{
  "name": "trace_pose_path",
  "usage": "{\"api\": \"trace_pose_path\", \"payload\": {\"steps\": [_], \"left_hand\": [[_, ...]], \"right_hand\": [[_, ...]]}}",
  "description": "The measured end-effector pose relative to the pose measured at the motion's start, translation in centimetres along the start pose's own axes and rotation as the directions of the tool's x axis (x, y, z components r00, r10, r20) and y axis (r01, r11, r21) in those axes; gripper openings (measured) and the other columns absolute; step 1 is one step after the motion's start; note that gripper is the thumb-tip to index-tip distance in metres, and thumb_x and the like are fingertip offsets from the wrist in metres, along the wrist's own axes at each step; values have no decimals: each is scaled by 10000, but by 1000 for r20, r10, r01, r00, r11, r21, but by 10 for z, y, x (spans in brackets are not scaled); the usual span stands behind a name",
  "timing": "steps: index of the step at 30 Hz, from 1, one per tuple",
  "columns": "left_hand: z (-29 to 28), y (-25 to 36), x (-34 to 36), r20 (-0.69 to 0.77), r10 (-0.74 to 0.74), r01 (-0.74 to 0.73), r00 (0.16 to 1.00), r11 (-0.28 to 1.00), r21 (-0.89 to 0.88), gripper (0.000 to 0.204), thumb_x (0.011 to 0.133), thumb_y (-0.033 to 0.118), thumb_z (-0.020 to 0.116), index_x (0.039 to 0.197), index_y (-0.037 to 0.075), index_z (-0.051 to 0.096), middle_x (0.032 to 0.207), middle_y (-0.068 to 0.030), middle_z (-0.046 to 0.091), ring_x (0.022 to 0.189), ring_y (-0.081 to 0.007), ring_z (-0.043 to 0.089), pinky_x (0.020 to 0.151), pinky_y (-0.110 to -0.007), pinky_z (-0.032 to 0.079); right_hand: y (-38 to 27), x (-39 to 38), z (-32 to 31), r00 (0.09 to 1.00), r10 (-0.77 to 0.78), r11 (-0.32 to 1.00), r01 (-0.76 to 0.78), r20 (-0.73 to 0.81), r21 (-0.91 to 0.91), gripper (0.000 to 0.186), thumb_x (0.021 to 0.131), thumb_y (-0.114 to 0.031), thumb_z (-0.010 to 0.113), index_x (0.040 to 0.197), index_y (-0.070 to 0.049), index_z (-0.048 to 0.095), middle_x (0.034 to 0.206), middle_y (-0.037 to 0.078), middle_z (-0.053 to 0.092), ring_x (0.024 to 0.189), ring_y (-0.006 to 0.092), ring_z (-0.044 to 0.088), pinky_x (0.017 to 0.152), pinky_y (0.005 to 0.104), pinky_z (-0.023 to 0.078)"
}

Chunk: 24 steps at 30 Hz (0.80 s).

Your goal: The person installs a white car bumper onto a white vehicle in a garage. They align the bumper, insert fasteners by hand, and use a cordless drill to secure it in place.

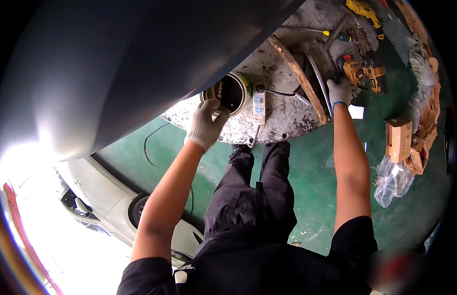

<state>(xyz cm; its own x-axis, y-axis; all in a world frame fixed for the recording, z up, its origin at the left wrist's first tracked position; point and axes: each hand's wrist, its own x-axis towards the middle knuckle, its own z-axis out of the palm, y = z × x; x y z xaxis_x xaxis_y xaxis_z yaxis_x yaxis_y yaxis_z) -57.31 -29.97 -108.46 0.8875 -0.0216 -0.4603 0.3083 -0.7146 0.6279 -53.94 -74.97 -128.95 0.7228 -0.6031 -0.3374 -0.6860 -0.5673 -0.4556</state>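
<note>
My gloved left hand (pixel 206 123) is at the lower rim of a round metal can (pixel 240 91) with a dark inside, its fingers bent loosely and thumb apart. My gloved right hand (pixel 339 91) reaches beside a metal bar (pixel 317 78) and a yellow-and-black cordless drill (pixel 373 73), fingers slightly bent and apart; whether it touches them I cannot tell. A power strip (pixel 259 108) with a plugged-in black cable lies right of the can. A long strip of wood (pixel 299 73) crosses the speckled, worn platform (pixel 267 128).
A large dark curved panel (pixel 140 49) overhangs the upper left. A white car (pixel 110 196) stands at lower left on the green floor (pixel 312 187). A yellow tool (pixel 366 12) and long-shafted tools lie at the top. Cardboard boxes (pixel 398 137) and crumpled plastic (pixel 391 182) are at right.
</note>
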Motion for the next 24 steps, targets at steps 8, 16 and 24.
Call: {"api": "trace_pose_path", "payload": {"steps": [8,16,24], "left_hand": [[85,-50,132,127,-143,52,981,838,544,737,877,390,694,1466,-10,503,1412,-294,609,1359,-424,570,1120,-447,480],[35,-36,98,-75,37,-8,996,934,357,580,887,218,621,1415,-1,516,1313,-326,649,1267,-477,602,1084,-485,492],[-31,-38,27,-52,74,-81,996,983,-164,426,911,20,560,1330,-57,575,1270,-242,687,1198,-322,656,1064,-365,493]], "right_hand": [[-43,-102,-67,943,-247,902,308,-224,303,354,883,-192,775,1175,-23,669,982,59,671,872,146,622,822,312,521],[-20,-244,-47,993,-42,876,88,-106,474,204,912,-110,775,1054,-23,656,827,-47,461,730,61,418,666,213,412],[-49,-282,-38,988,-119,788,35,97,614,259,933,-40,723,1179,-16,643,1046,47,665,886,110,599,778,269,524]]}}
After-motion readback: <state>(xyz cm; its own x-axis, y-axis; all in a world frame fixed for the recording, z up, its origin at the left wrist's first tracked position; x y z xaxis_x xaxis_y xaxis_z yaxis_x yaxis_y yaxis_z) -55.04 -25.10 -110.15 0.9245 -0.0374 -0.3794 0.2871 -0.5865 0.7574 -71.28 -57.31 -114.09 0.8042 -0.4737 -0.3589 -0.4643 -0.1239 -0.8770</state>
